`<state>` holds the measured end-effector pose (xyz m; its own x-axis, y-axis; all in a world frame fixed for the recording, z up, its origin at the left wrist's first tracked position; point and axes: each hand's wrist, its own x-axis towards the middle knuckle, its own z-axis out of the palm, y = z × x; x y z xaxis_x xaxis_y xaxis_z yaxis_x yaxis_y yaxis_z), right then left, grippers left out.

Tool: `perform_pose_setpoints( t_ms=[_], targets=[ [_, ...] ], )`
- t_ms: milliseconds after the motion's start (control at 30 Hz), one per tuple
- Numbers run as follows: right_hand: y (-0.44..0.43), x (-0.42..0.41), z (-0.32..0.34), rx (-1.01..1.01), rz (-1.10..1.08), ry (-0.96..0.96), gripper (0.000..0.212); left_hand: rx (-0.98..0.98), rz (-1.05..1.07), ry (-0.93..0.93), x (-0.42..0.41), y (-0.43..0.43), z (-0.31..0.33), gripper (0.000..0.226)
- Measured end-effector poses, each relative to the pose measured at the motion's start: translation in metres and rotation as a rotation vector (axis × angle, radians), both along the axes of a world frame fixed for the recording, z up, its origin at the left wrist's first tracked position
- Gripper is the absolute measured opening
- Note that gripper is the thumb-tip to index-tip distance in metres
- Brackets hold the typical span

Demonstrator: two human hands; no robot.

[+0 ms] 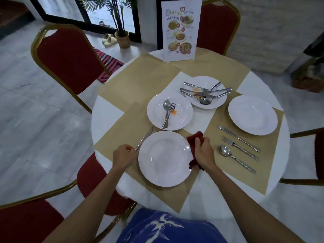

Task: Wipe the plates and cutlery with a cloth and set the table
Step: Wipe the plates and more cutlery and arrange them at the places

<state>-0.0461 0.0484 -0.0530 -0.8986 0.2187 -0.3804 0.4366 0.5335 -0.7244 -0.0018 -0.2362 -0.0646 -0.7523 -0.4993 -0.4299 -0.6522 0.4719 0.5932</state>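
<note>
A clean white plate (164, 158) lies on the tan placemat (119, 130) nearest me. My left hand (123, 156) pinches the handle end of a knife (144, 138) that lies just left of this plate. My right hand (204, 152) grips a dark red cloth (193, 142) at the plate's right rim. Behind it, a stained plate (180, 118) carries a spoon and a fork (168, 113). A second stained plate (205, 81) at the centre holds several pieces of cutlery. On the right, a clean plate (252, 114) has a knife (238, 138), fork (240, 148) and spoon (235, 157) laid beside it.
A standing menu card (180, 30) is at the table's far edge. Red chairs with gold frames stand at the left (66, 58), far side (219, 23), right (318, 153) and near left (94, 174). A potted plant (121, 37) and slippers are on the floor beyond.
</note>
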Motion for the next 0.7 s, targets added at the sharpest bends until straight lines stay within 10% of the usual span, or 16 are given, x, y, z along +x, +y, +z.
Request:
perform_pose_setpoints(
  t_ms=[700],
  targets=[
    [-0.048, 0.008, 0.037, -0.604, -0.290, -0.157, 0.049, -0.152, -0.528, -0.057, -0.162, 0.081, 0.005, 0.033]
  ],
)
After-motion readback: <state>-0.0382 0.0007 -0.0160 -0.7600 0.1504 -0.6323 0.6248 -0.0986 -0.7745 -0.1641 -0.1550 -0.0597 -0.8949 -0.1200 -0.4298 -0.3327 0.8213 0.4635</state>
